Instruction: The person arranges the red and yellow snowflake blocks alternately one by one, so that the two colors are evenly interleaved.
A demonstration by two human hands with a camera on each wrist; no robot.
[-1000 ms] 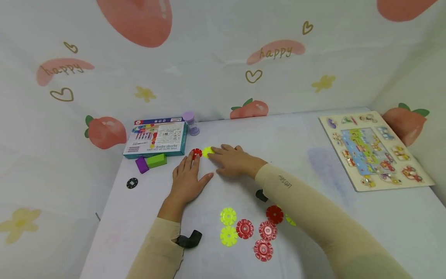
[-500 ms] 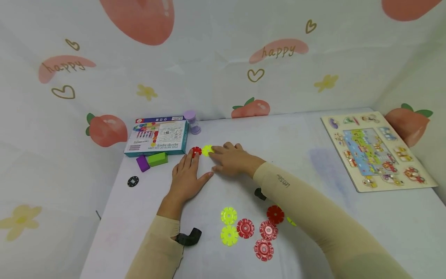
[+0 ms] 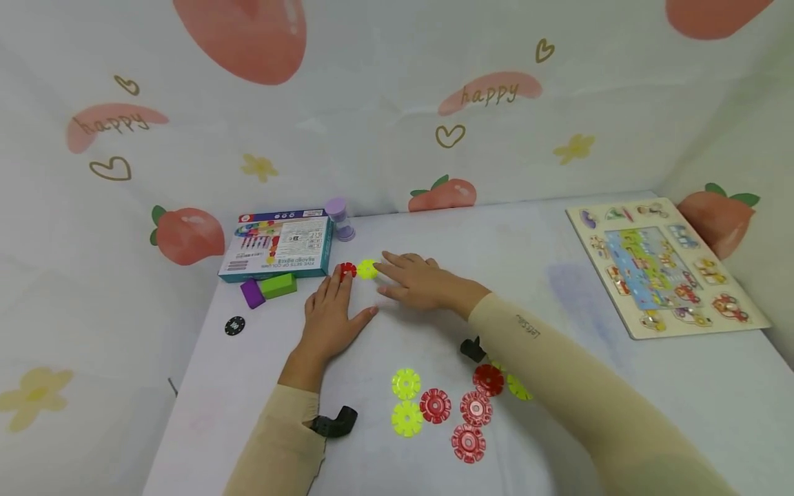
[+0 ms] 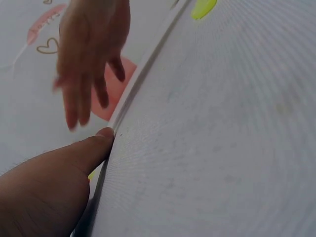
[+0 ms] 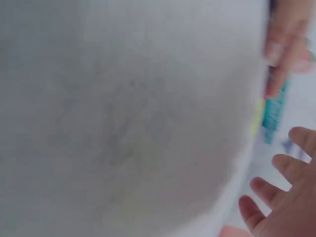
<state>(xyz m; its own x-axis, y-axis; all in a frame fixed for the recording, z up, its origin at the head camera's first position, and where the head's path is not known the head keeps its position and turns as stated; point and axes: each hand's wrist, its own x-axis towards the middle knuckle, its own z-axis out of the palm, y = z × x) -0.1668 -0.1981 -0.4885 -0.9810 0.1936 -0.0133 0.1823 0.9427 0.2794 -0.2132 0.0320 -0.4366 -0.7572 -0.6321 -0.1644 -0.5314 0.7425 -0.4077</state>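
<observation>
In the head view, my left hand (image 3: 329,320) lies on the table with straight fingers, its fingertips resting on a red notched plastic disc (image 3: 350,268). That disc is partly covered by the fingers. Right beside it lies a yellow notched disc (image 3: 366,269). My right hand (image 3: 424,284) is just to the right of the yellow disc, fingers spread and extended, holding nothing. The right wrist view shows the spread fingers of the right hand (image 5: 284,197), with part of the left hand (image 5: 286,44) beyond. In the left wrist view, the left thumb (image 4: 84,153) is extended.
Several red notched discs (image 3: 436,406) and yellow ones (image 3: 406,419) lie at the front, some under the right forearm. A box (image 3: 279,244), purple block (image 3: 253,293), green block (image 3: 279,285), black chip (image 3: 234,326) and hourglass (image 3: 340,219) stand left. A puzzle board (image 3: 666,269) lies right.
My right hand has drawn slightly right, off the yellow disc, its fingers spreading; more of that disc shows. My left hand stays on the red disc.
</observation>
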